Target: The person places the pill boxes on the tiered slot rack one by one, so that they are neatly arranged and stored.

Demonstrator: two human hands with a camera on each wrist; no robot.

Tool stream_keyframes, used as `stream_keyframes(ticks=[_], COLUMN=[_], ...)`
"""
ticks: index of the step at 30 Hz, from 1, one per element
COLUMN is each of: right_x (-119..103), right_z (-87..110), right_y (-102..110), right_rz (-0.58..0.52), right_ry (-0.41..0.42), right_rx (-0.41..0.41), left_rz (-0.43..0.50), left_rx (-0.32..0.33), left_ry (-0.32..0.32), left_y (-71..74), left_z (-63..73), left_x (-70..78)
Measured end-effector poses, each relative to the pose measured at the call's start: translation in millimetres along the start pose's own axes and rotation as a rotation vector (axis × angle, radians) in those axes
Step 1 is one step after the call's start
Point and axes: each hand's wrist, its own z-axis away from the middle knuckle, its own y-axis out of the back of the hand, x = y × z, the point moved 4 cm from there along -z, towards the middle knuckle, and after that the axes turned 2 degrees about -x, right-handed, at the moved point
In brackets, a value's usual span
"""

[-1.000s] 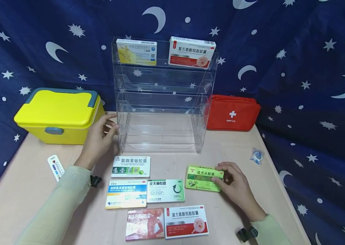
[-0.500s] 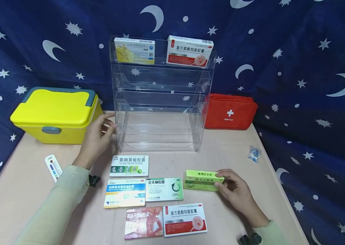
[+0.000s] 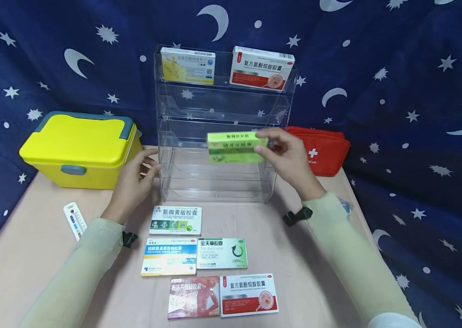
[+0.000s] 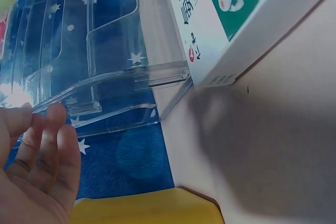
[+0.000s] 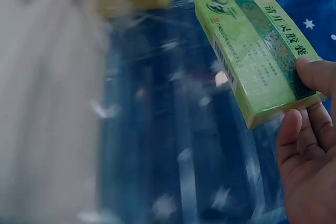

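A green medicine box (image 3: 235,148) is pinched at its right end by my right hand (image 3: 290,157), raised in front of the middle tiers of a clear acrylic display rack (image 3: 214,196). In the right wrist view the thumb lies on the printed face of the green box (image 5: 257,51), with fingers behind it. My left hand (image 3: 134,182) grips the rack's left side edge; the left wrist view has thumb and fingertips meeting at that clear edge (image 4: 79,85). On the rack's top tier stand a yellow-and-white box (image 3: 188,66) and a red-and-white box (image 3: 262,68).
Several medicine boxes lie flat before the rack, among them a white-green box (image 3: 175,220), a blue-white box (image 3: 169,256) and a pink box (image 3: 194,297). A yellow case (image 3: 79,152) stands left, a red first-aid pouch (image 3: 325,152) right. A thermometer card (image 3: 75,221) lies left.
My right hand has lifted the green box off the table, up and leftward to the rack's front. The left hand has stayed at the rack's left side.
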Motion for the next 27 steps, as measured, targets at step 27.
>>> stream_keyframes(ticks=[27], right_x=[-36], right_z=[-142.2], right_y=[-83], right_rz=[0.246], right_ry=[0.030], right_rx=[-0.143], left_rz=[0.026], left_rx=[-0.017], left_ry=[0.001], left_y=[0.0], left_z=[-3.8], left_x=[-7.2])
